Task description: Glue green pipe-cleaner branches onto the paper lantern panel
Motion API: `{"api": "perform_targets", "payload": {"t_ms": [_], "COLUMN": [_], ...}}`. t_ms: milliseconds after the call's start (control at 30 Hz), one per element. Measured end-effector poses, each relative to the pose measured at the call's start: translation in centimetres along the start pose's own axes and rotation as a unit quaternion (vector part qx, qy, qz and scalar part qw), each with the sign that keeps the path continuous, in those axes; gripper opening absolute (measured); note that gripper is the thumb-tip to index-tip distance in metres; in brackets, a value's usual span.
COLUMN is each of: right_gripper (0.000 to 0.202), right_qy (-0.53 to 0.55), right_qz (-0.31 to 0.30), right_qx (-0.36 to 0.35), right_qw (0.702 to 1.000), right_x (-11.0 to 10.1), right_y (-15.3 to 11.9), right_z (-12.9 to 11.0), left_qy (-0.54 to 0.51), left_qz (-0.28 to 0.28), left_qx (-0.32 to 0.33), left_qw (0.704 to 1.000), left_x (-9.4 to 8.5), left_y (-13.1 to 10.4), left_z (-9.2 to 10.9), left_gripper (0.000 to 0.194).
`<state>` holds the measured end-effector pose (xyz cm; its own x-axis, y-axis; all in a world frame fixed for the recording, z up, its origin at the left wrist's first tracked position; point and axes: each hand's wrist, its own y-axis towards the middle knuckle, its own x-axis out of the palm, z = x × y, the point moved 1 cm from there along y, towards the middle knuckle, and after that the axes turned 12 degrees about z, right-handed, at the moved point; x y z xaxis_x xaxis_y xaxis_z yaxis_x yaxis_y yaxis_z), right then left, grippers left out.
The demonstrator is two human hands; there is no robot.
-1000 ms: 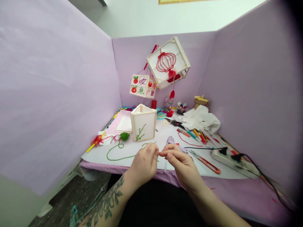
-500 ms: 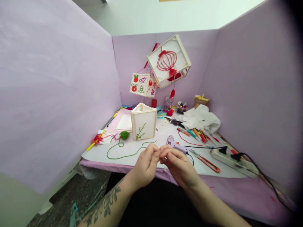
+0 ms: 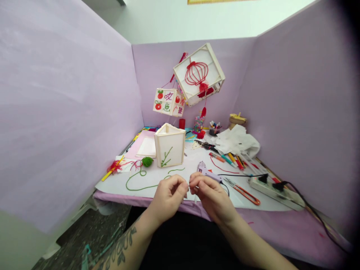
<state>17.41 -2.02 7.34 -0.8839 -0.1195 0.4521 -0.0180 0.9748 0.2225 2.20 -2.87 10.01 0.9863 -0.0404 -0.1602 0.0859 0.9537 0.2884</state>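
Just over the table's front edge, my left hand (image 3: 169, 198) has its thumb and fingertips pressed together. Facing it across a small gap, my right hand (image 3: 213, 198) is pinched as well. Whatever lies between the fingertips is too small to make out. Beyond the hands stands a three-sided white paper lantern (image 3: 170, 147) with a pale stick frame and a green yarn branch (image 3: 167, 159) on its front. A ball of green yarn (image 3: 147, 162) sits to its left, its strand (image 3: 140, 189) curling toward my left hand. Behind my right hand lies a lilac glue gun (image 3: 207, 171).
Orange-handled thread snips (image 3: 244, 192) and a white power strip (image 3: 277, 192) with black cords lie right. Markers (image 3: 233, 160) and crumpled white paper (image 3: 237, 140) are behind them. A large lantern (image 3: 198, 75) and a smaller one (image 3: 168, 102) hang at the back.
My hands, whose fingertips met before, have come slightly apart. The left hand has shifted left and a little down, while the right has hardly moved. The view has tilted slightly.
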Motion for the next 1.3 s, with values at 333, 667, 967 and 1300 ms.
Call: {"api": "perform_targets", "payload": {"t_ms": [333,667,967,1300], "right_gripper": [0.025,0.027,0.020,0.009], "right_qy": [-0.020,-0.014,-0.124,-0.256], "right_qz": [-0.003,-0.011,-0.001,0.006], "right_qx": [-0.057,-0.050,-0.109,-0.199], "right_qw": [0.998,0.999,0.986,0.946], "right_x": [-0.2,-0.2,-1.2,-0.7], "right_y": [0.1,0.1,0.2,-0.3], "right_z": [0.1,0.2,-0.4,-1.6], "left_qy": [-0.072,-0.004,0.067,0.069], "left_qz": [-0.088,-0.020,0.096,0.097], "left_qx": [-0.098,-0.023,0.157,0.228], "left_qw": [0.989,1.000,0.981,0.966], "left_x": [0.6,0.5,0.4,0.6], "left_y": [-0.3,-0.2,-1.0,-0.7], "left_z": [0.7,0.4,0.7,1.3], "left_gripper": [0.036,0.024,0.009,0.004]}}
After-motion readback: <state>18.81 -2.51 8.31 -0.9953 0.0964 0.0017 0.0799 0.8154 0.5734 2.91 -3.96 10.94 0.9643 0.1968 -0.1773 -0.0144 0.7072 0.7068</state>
